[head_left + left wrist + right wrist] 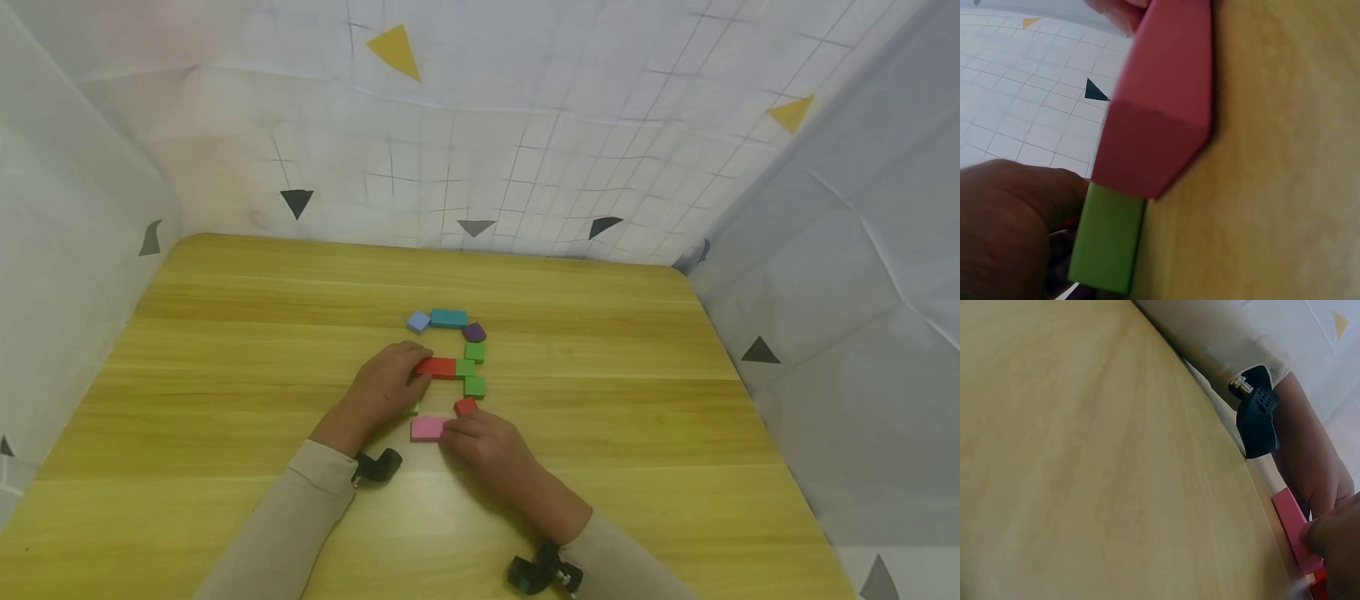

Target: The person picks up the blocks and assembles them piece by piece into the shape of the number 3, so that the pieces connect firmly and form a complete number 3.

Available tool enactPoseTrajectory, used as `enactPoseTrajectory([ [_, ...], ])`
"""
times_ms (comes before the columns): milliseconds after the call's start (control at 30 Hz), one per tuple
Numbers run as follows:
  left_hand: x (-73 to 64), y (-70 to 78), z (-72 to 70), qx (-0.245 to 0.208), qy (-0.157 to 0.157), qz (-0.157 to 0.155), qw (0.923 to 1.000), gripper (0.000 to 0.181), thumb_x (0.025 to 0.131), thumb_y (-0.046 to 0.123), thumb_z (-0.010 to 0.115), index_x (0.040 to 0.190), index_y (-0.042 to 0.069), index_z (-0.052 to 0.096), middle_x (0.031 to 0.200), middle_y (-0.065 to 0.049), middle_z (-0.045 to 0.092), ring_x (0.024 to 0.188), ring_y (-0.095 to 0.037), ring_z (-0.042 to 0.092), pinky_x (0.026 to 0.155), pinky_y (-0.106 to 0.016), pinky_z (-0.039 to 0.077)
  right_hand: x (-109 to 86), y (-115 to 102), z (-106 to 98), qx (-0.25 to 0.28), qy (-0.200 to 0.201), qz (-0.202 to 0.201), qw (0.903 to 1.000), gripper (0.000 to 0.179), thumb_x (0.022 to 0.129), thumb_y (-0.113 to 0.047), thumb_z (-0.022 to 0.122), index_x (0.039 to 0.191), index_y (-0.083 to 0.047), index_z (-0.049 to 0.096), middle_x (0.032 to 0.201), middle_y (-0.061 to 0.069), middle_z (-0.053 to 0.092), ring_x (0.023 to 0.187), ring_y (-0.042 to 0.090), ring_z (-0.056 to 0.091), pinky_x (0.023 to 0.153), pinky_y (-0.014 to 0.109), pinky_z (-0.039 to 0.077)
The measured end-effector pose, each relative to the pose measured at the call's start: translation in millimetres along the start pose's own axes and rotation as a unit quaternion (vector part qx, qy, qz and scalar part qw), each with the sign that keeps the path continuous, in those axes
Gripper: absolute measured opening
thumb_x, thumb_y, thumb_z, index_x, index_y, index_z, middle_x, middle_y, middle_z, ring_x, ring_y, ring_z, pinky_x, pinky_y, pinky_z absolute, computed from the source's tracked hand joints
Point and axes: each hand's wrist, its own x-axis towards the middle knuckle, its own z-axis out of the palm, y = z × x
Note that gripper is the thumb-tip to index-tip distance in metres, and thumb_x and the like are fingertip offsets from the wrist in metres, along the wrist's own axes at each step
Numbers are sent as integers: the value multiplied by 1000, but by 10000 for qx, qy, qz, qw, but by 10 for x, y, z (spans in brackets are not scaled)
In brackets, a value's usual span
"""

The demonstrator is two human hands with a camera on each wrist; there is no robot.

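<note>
In the head view my left hand point(382, 385) pinches the left end of a long red block point(441, 367), thumb on the near side and fingers on the far side. My right hand point(491, 450) holds the right end of a pink block point(427, 429) lying nearer to me. A small red block point(466, 406) sits right at the right fingertips. Beside the left hand a light green block point(1107, 237) meets the pink block's corner in the left wrist view; my hand mostly hides it in the head view. A green block point(465, 367) adjoins the long red one.
Two more green blocks point(475, 387) line the right side of the figure. Farther back lie a purple block point(475, 332), a teal block point(448, 318) and a light blue block point(418, 322). White patterned cloth point(480, 150) stands behind and beside the wooden table point(637, 417).
</note>
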Motion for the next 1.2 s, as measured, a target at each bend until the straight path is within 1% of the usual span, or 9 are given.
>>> enactPoseTrajectory([
  [267,12,12,-1,-46,28,43,10000,38,96,25,64,130,8,64,129,-4,64,124,-22,56,106,-40,48,0,19,10,-103,-2,26,9999,10,87,-7,73,96,-9,78,101,2,75,96,16,69,92,25,55],
  [433,15,19,-11,-68,28,61,10000,38,96,24,64,130,7,64,130,-6,64,125,-23,56,107,-41,48,-10,38,25,-102,-17,58,9999,10,88,-7,72,96,-10,78,101,1,75,96,16,69,93,26,55],
  [700,18,12,-11,-100,-37,-54,9999,40,96,27,63,132,9,63,132,-4,62,127,-22,55,108,-41,47,11,40,26,-37,65,148,9999,9,88,-7,73,95,-10,78,100,1,75,97,15,68,93,26,55],
  [1200,12,28,-15,-165,-148,-177,9996,41,96,26,64,133,8,62,133,-4,62,127,-22,55,108,-42,47,-2,36,34,138,116,319,9993,10,87,-9,75,96,-9,78,100,2,75,98,16,68,94,26,55],
])
